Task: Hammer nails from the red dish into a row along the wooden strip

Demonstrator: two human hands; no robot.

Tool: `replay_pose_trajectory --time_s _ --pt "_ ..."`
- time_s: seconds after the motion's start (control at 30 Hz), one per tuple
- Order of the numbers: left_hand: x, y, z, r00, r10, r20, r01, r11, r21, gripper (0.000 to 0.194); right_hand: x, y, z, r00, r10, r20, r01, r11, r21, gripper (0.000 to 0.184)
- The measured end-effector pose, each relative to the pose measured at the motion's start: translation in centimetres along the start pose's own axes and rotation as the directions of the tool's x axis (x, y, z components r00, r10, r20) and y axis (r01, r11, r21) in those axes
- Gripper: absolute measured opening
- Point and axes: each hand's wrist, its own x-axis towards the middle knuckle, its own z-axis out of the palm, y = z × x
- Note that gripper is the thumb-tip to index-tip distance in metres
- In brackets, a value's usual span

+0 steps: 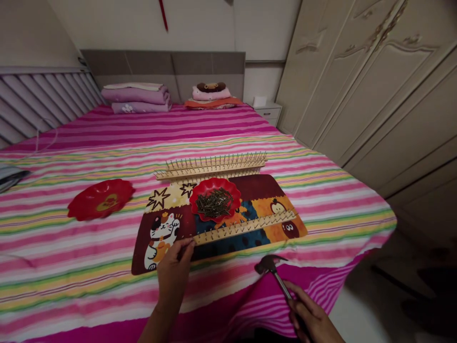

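A wooden strip studded with nails (246, 226) lies across a colourful cartoon mat (167, 228) on the striped bed. My left hand (173, 267) rests at the strip's left end, fingers pinched together on it. My right hand (310, 317) grips the handle of a hammer (273, 267), its head hovering just below the mat's near edge. A red dish heaped with loose nails (215, 200) sits on the mat behind the strip. More nailed wooden strips (210, 166) lie stacked beyond the dish.
A second red dish (101, 198) sits on the bed (89, 257) to the left. Folded bedding (137, 97) and pillows (212, 95) lie at the headboard. A wardrobe (374, 81) lines the right side, with a nightstand (267, 110) in the corner.
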Motion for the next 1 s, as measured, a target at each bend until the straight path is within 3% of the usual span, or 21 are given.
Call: replay_pose_trajectory --time_s 0.43,0.6,0.73,0.87,1.0 --pt "0.1 -0.4 1.0 0.999 0.037 0.012 -0.037 0.999 0.0 0.028 -1.2 -0.7 0.7 1.0 -0.016 -0.015 0.016 1.0 0.008 0.076" --pt "0.3 -0.8 1.2 0.996 0.084 0.019 -0.085 0.994 0.062 0.028 -3.2 -2.8 1.9 0.997 -0.041 0.063 0.044 0.998 -0.038 0.074" --pt "0.5 -1.5 1.4 0.977 0.211 0.015 -0.211 0.971 0.11 0.025 -4.3 -5.3 3.7 0.979 -0.123 0.161 0.14 0.985 -0.1 0.069" --pt "0.6 -2.4 1.5 0.931 0.366 0.015 -0.364 0.919 0.154 0.023 -4.1 -8.3 6.4 0.905 -0.34 0.255 0.399 0.886 -0.236 0.054" --pt "0.8 -3.1 1.6 0.879 0.478 0.0 -0.47 0.864 0.182 0.023 -3.5 -11.2 9.4 0.725 -0.558 0.404 0.682 0.663 -0.308 0.045"
